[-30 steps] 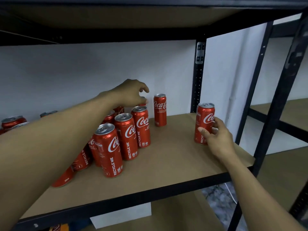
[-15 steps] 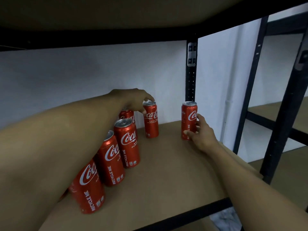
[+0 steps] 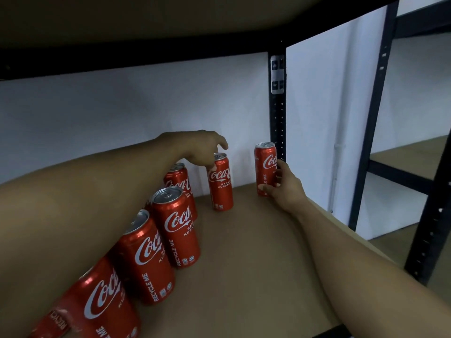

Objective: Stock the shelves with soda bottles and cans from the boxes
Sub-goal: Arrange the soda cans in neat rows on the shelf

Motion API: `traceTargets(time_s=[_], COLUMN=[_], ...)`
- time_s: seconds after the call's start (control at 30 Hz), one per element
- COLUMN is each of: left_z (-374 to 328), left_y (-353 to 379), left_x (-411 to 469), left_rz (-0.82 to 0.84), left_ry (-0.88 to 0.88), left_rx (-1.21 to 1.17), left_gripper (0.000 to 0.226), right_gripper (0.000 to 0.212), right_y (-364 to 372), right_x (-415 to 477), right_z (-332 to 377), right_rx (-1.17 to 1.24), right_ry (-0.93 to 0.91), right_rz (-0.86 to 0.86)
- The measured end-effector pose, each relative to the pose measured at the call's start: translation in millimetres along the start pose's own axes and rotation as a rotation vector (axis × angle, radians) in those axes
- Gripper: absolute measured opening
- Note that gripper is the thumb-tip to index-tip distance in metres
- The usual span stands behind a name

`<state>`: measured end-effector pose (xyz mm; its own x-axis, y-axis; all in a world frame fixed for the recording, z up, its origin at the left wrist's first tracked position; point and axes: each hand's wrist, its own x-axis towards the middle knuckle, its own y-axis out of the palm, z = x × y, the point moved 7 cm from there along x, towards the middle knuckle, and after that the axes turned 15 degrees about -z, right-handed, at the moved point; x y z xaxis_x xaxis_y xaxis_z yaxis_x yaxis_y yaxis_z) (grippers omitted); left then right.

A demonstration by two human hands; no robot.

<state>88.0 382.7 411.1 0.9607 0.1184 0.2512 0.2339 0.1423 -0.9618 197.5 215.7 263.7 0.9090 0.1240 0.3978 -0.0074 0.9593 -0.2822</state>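
Nearest me, a row of cans (image 3: 175, 230) runs diagonally under my left forearm. They're slim glossy red aluminium cylinders, all upright on the matte brown shelf board (image 3: 256, 264). Further in, my left hand (image 3: 202, 150) is curled over the rim of the rear can (image 3: 220, 189), thumb on its side. My right hand (image 3: 284, 189) wraps the lower body of the corner can (image 3: 264, 167) — axis vertical, hand on its right, black upright post (image 3: 278, 118) close behind. Slick walls, narrow base — I'd release slowly.

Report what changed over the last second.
The right hand slid the end can back toward the wall, still holding it. The left hand came down and grips the back can by its top. The row of cans stayed put.
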Motion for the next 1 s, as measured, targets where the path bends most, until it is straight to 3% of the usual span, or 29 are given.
traceTargets(time_s=[0.17,0.57,1.0], left_z=[-2.8,-4.4,2.4], left_y=[-4.5,3.6,11.3], left_x=[-0.3,11.2,15.5], left_rz=[0.002,-0.048,-0.018], left_ry=[-0.014,-0.091,-0.237], left_rx=[-0.106,-0.233,-0.307], left_gripper=[0.056,0.056,0.062], right_gripper=[0.063,0.07,0.065], right_y=[-0.7,15.2,20.1], right_x=[10.8,9.0,10.0], right_z=[-11.6,-1.4,-1.0], right_rx=[0.184,0.054,0.151], right_ry=[0.1,-0.022,-0.007], right_rz=[0.106,0.066,0.131])
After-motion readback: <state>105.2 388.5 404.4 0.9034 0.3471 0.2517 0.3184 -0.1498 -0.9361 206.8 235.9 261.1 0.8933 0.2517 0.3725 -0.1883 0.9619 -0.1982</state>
